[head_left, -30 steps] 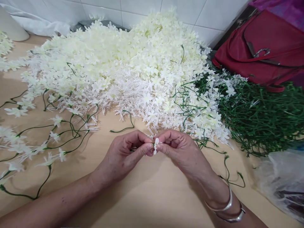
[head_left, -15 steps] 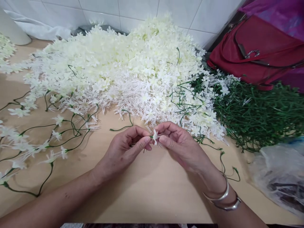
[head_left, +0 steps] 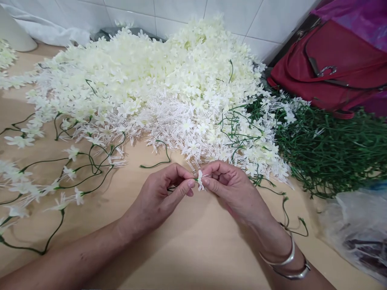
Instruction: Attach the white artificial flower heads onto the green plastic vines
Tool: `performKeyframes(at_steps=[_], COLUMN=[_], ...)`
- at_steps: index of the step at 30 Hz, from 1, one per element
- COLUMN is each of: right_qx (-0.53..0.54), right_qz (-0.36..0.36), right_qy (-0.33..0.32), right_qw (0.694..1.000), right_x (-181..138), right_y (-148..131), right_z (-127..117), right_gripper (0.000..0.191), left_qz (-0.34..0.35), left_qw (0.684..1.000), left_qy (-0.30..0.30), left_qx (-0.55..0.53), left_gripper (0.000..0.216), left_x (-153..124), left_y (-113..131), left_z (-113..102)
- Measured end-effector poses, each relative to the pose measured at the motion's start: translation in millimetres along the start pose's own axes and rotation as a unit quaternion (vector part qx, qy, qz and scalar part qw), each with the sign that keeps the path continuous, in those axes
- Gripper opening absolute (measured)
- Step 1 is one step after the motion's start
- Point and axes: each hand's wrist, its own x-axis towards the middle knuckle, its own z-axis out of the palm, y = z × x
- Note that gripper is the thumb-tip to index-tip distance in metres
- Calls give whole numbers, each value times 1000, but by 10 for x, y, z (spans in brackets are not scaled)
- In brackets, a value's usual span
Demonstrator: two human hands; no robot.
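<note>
Between my two hands, above the middle of the table, is a small white artificial flower (head_left: 200, 180). My left hand (head_left: 171, 189) is closed, pinching the green stem just behind the petals; most of that stem is hidden by the fingers. From the other side, my right hand (head_left: 231, 185) is closed with thumb and forefinger on the flower's thin white stamens. Just beyond my hands lies a large heap of white flower heads (head_left: 145, 88) with a fringe of white stamens. A loose green stem (head_left: 159, 163) rests on the table above my left hand.
Flowers on green stems (head_left: 57, 185) are spread at the left. A pile of green stems (head_left: 335, 149) lies at the right, with a red bag (head_left: 338, 64) behind it. A clear plastic bag (head_left: 356, 225) sits at the right edge. A tiled wall (head_left: 181, 12) stands behind.
Both hands and the flower sit slightly lower in view. My right thumb and forefinger have closed in against the petals and stamens. The whole view has shifted slightly.
</note>
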Motion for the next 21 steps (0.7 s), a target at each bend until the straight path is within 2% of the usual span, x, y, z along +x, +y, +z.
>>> performKeyframes(at_steps=[14, 18, 20, 21], right_qx=[2, 12, 26, 31], right_qz=[26, 12, -8, -21], right_qy=[-17, -22, -3, 16], right_qw=[1000, 1000, 1000, 999], right_x=[14, 29, 33, 35], right_y=[-37, -15, -5, -4], right_z=[55, 35, 12, -5], right_gripper=[23, 24, 22, 21], left_qz=[9, 29, 61, 91], left_qw=[1000, 1000, 998, 994], left_qy=[-11, -10, 15, 55], left_qx=[-4, -2, 3, 12], left_gripper=[18, 13, 9, 8], left_x=[5, 35, 30, 22], left_y=[-32, 52, 163, 223], left_z=[-13, -7, -48, -90])
